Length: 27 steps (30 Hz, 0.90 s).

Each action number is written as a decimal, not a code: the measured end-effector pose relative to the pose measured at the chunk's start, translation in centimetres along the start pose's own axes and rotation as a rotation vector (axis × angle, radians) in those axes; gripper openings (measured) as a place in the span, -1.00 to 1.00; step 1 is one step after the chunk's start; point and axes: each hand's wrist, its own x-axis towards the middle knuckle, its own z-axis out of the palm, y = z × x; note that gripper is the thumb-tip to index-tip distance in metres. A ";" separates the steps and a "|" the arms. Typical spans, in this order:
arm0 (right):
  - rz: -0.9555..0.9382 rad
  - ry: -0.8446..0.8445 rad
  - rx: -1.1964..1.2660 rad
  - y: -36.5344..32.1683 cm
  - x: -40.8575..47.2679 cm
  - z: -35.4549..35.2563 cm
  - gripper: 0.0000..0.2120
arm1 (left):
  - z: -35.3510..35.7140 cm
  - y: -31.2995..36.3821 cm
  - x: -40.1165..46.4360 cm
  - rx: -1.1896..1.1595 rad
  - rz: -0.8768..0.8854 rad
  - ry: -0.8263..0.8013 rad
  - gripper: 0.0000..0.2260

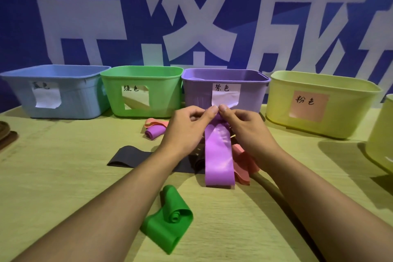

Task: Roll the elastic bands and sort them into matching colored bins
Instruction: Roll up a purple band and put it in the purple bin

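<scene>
Green band (pixel 168 219) nearest; both hands (pixel 218 121) pinch purple band (pixel 219 155).

The scene is dimly lit, with a blue-violet cast. Soft shadows are thrown on the worktop (pixel 63 176) toward the viewer and rightward from the yellow bin (pixel 319 117). Edges are bowed by wide-angle distortion; focus is slightly soft throughout.

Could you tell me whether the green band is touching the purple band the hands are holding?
Apart: the head view shows bare table between the green band and the purple band.
</scene>
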 end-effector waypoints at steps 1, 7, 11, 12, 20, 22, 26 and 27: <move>-0.007 0.001 0.009 0.0 0.0 0.0 -0.60 | 0.0 0.0 0.0 -0.004 0.007 0.001 -0.67; -0.034 -0.001 0.040 0.2 0.2 -0.1 -0.58 | -0.1 0.1 0.0 -0.060 -0.012 -0.008 -0.81; -0.049 -0.003 0.065 0.4 0.4 -0.2 -0.73 | -0.1 0.3 -0.2 -0.108 -0.033 -0.029 -0.84; -0.054 -0.004 0.062 0.4 0.4 -0.3 -0.75 | -0.1 0.4 -0.2 -0.113 -0.035 -0.034 -0.85; -0.112 -0.060 0.097 0.0 0.1 -0.3 -0.67 | -0.4 0.5 0.0 -0.115 -0.114 -0.027 -0.53; -0.121 -0.075 0.111 0.0 0.0 -0.3 -0.69 | -0.4 0.4 0.0 -0.058 -0.146 -0.031 -0.31; -0.134 -0.075 0.106 0.0 -0.1 -0.2 -0.78 | -0.4 0.5 0.0 -0.005 -0.166 -0.017 -0.31; -0.128 -0.078 0.101 0.0 -0.1 -0.2 -0.80 | -0.3 0.6 0.0 0.008 -0.159 -0.007 -0.37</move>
